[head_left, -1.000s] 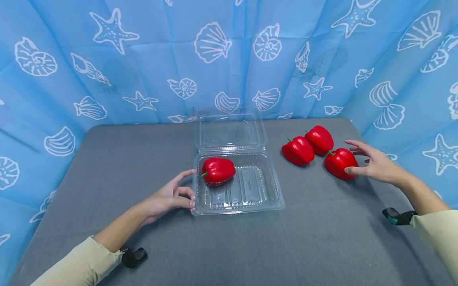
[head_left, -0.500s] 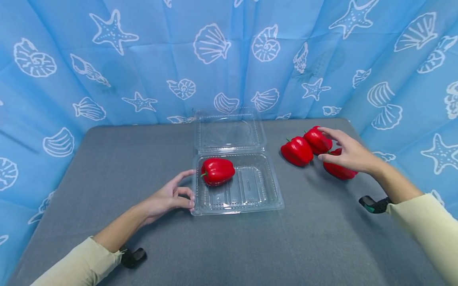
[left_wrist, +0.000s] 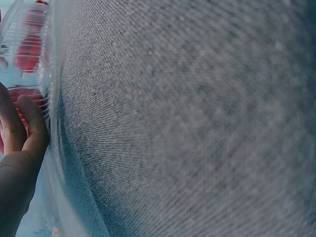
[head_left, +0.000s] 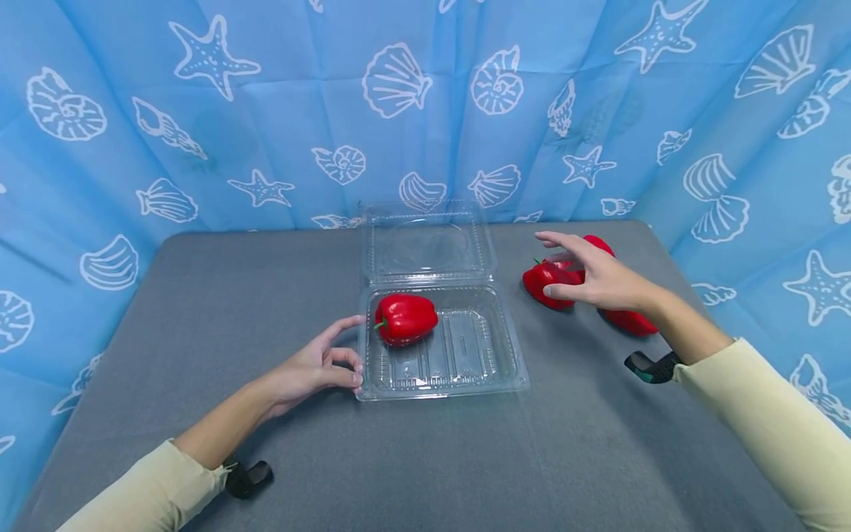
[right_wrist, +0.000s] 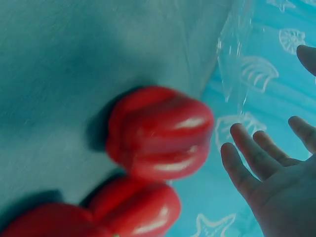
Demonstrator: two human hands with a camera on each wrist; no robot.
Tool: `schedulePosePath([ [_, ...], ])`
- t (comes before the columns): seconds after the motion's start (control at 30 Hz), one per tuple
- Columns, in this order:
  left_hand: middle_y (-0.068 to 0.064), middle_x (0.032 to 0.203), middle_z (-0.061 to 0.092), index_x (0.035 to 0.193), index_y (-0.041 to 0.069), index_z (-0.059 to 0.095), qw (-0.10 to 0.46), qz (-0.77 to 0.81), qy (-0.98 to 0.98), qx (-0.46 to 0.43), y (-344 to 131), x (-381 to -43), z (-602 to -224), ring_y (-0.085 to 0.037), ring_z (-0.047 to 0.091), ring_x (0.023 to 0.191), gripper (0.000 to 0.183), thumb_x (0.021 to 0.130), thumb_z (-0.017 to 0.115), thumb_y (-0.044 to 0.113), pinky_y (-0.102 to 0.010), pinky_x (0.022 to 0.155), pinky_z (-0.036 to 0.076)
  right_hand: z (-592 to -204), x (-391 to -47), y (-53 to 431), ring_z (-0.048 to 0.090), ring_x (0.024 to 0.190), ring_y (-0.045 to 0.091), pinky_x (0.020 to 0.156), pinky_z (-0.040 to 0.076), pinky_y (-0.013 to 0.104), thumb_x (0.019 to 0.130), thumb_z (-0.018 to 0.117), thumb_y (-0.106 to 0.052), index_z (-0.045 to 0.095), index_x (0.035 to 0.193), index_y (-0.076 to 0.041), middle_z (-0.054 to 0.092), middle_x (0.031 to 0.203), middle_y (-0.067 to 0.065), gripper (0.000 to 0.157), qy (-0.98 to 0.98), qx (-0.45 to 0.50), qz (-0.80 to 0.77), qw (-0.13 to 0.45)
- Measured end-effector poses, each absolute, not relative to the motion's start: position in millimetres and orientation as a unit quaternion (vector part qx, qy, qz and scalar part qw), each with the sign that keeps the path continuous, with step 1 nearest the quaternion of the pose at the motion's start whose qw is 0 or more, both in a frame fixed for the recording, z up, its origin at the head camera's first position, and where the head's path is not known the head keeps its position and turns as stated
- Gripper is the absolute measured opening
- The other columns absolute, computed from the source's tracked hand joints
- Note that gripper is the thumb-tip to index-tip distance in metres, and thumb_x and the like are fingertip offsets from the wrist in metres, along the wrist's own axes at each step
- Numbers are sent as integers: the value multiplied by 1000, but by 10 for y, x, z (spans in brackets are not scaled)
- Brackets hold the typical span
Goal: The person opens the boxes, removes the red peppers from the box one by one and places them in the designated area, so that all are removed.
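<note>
A clear plastic clamshell container [head_left: 468, 355] lies on the table with its lid [head_left: 428, 247] folded back. One red bell pepper [head_left: 406, 319] lies in the left part of its base. My left hand [head_left: 309, 373] touches the container's left rim with thumb and fingertips; the fingers are relaxed, and no firm grip shows. Over the nearest of three loose peppers [head_left: 540, 284] hovers my right hand [head_left: 598, 275], thumb and fingers spread. The right wrist view shows a gap between this pepper [right_wrist: 160, 133] and the hand [right_wrist: 281, 177], which holds nothing. That hand partly hides the three peppers in the head view.
Behind the right hand are the far pepper [head_left: 600, 244] and the right-hand pepper [head_left: 628, 322]. Grey cloth covers the table [head_left: 425, 458]. A blue curtain [head_left: 279, 103] with white shell prints hangs along its back and sides.
My right hand has moved left, from the rightmost pepper past the far one to above the left pepper of the three. The left hand and the container have stayed in place.
</note>
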State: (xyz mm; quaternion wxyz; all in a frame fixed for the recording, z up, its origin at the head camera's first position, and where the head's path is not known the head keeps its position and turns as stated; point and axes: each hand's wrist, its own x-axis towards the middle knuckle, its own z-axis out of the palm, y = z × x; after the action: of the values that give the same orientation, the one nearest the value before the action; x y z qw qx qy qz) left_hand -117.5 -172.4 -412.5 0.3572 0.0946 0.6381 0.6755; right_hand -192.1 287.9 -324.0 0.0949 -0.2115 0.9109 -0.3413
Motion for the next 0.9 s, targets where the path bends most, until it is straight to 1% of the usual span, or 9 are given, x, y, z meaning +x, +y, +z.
schedulePosePath([
  [0.13, -7, 98, 63, 158, 25, 14, 356, 672, 643, 91, -1715, -1177, -4127, -22, 65, 89, 95, 86, 72, 5, -39, 92, 51, -3261, -1949, 2728, 49, 129, 38, 96, 47, 60, 81, 79, -18, 33, 154, -16, 41, 149, 13, 86, 906, -233, -339, 95],
  [0.2, -7, 98, 63, 158, 25, 14, 354, 671, 645, 91, -1711, -1177, -4128, -22, 65, 90, 95, 86, 72, 5, -39, 92, 51, -3275, -1971, 2644, 50, 129, 37, 99, 45, 61, 81, 80, -18, 34, 153, -15, 41, 150, 13, 86, 903, -248, -337, 95],
  [0.3, -8, 99, 63, 158, 25, 14, 353, 671, 646, 91, -1711, -1175, -4126, -22, 65, 90, 95, 86, 72, 5, -39, 92, 51, -3292, -1999, 2515, 51, 128, 36, 99, 44, 61, 80, 81, -18, 34, 153, -14, 40, 150, 13, 87, 899, -268, -331, 99],
  [0.43, -7, 99, 63, 158, 25, 13, 354, 672, 644, 91, -1715, -1171, -4121, -22, 65, 90, 95, 86, 72, 5, -39, 92, 51, -3306, -2012, 2333, 50, 129, 35, 97, 46, 61, 79, 81, -21, 35, 153, -15, 39, 152, 12, 88, 892, -287, -329, 118],
  [0.7, -7, 98, 63, 158, 25, 13, 354, 673, 643, 88, -1710, -1166, -4106, -21, 65, 89, 96, 86, 72, 4, -39, 92, 51, -3327, -2001, 1973, 51, 129, 34, 100, 44, 60, 83, 78, -31, 34, 154, -18, 39, 152, 10, 85, 869, -332, -329, 159],
  [0.8, -7, 98, 63, 158, 24, 13, 355, 674, 643, 84, -1704, -1171, -4106, -21, 65, 89, 95, 86, 72, 4, -39, 92, 51, -3339, -1995, 1849, 52, 128, 32, 100, 44, 60, 83, 78, -31, 34, 154, -20, 38, 153, 8, 84, 863, -349, -323, 171],
  [0.9, -7, 98, 63, 158, 24, 13, 356, 674, 642, 84, -1700, -1170, -4109, -21, 66, 89, 95, 86, 72, 4, -39, 92, 51, -3355, -1989, 1734, 53, 127, 32, 100, 44, 60, 84, 78, -30, 34, 154, -18, 38, 154, 8, 83, 854, -364, -322, 185],
])
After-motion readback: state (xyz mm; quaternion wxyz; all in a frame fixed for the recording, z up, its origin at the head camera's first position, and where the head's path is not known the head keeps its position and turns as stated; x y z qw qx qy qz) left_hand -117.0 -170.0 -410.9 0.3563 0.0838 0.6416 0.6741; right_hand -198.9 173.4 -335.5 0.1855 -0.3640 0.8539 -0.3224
